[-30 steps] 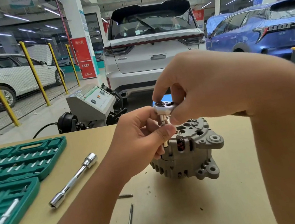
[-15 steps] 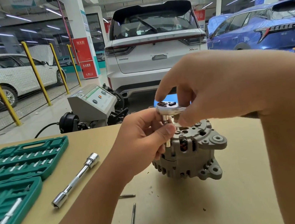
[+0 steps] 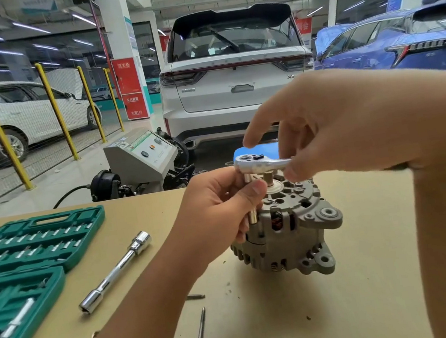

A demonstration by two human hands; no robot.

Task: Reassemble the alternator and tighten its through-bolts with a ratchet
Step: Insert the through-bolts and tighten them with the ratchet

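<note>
The left hand (image 3: 219, 212) has its thumb and fingers curled round the socket extension (image 3: 251, 202) that hangs from the ratchet (image 3: 261, 162), steadying it upright against the near-left side of the alternator (image 3: 290, 231). The right hand (image 3: 333, 127) pinches the ratchet head from above, index finger extended over its top and thumb under its right end; the handle is hidden behind the hand.

The alternator stands shaft-up on the table (image 3: 376, 290), its two housing halves already mated. The extension's lower end meets the housing seam at the alternator's left side, where a through-bolt appears to be under the tool; its head is hidden.

One loose bolt (image 3: 200, 329) lies in front of the alternator, to its left, and a short pin (image 3: 196, 296) lies between that bolt and the alternator. Judgement: assembly is closed up, tightening is under way, and at least one through-bolt remains to fit.

A long double-ended socket wrench (image 3: 116, 271) lies left of the alternator, the green socket case (image 3: 27, 253) beyond it.
</note>
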